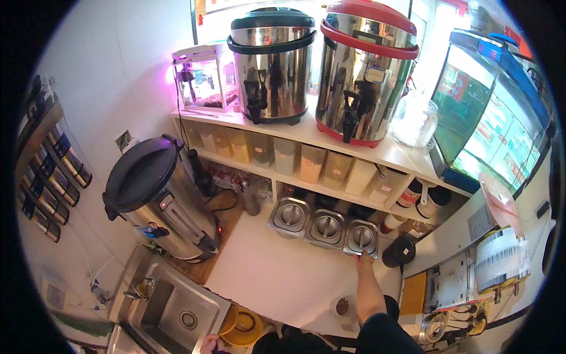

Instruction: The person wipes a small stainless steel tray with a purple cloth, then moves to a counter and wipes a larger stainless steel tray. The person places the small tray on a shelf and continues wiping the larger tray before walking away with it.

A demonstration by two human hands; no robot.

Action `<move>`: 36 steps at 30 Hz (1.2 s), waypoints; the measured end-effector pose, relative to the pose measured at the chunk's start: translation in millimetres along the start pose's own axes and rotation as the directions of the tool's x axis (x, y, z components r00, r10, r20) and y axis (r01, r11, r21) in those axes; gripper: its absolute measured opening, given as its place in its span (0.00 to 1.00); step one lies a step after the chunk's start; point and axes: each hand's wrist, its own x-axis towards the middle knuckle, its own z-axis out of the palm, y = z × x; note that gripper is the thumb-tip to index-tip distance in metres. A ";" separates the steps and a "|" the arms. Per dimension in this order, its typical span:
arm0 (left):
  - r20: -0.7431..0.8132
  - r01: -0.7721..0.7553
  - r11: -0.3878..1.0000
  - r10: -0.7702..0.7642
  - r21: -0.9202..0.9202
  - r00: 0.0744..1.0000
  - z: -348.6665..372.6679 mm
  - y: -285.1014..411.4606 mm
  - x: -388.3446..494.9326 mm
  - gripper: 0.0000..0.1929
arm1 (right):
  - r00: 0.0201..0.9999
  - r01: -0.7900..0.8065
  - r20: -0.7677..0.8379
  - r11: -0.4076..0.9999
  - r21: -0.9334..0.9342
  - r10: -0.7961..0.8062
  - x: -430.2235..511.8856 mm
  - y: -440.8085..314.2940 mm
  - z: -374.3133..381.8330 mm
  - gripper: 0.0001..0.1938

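Note:
Three lidded stainless steel food pans stand in a row at the back of the white counter (265, 283): a left pan (289, 215), a middle pan (326, 228) and a right pan (361, 236). My right hand (364, 257) reaches out to the right pan, its fingers on the front rim. Below my forearm, near the counter's front edge, a clear cup (342, 306) holds something dark brown. My left hand (213, 344) is low in the picture, beside the stainless steel sink (208, 305). It is partly cut off, and whether it holds anything is unclear.
A steel hot-water urn (177, 225) stands left of the pans. On the shelf above are two insulated drink barrels (274, 75) and a fish tank (477, 110). Powder containers (311, 163) line the shelf below. A black jar (399, 251) and sealing machine (460, 278) are at right.

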 end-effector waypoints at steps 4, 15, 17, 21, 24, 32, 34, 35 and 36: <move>-0.043 0.021 0.999 -0.023 -0.044 0.999 3.0 -2.3 -2.7 0.05 | 0.997 -0.027 0.073 0.997 0.073 0.021 4.8 5.4 -4.3 0.20; -0.150 -0.329 0.944 0.330 0.033 0.932 -37.6 -14.9 -29.1 0.10 | 0.851 0.227 0.496 0.972 -0.054 -0.172 -223.7 102.6 31.7 0.08; -0.173 -0.210 0.973 0.223 0.094 0.959 -54.4 -9.0 -51.9 0.11 | 0.415 0.186 0.875 0.918 -0.350 0.249 -324.5 134.6 9.9 0.07; -0.226 -0.468 0.883 0.463 0.036 0.857 -87.3 1.1 -91.3 0.10 | -0.547 0.242 0.363 0.558 -0.794 0.754 -500.4 177.0 -65.3 0.29; -0.298 -0.519 0.834 0.552 0.187 0.779 -138.7 9.2 -131.9 0.11 | -0.570 0.390 0.043 0.317 -0.864 0.820 -580.9 189.0 -132.5 0.30; -0.442 -0.244 0.685 0.659 0.686 0.608 -305.4 19.4 -254.2 0.10 | -0.605 0.674 -0.292 0.282 -0.683 0.741 -726.4 279.2 -240.7 0.20; -0.464 -0.132 0.624 0.690 0.770 0.555 -336.0 15.0 -276.2 0.09 | -0.517 0.713 -0.252 0.249 -0.655 0.818 -752.4 303.3 -262.0 0.19; -0.464 -0.128 0.618 0.695 0.776 0.549 -351.1 12.8 -283.4 0.09 | -0.399 0.768 -0.257 0.167 -0.619 0.880 -763.1 315.0 -270.8 0.18; -0.459 -0.125 0.610 0.701 0.782 0.546 -364.7 10.4 -287.8 0.09 | -0.426 0.746 -0.214 0.207 -0.633 0.879 -771.0 325.5 -276.9 0.18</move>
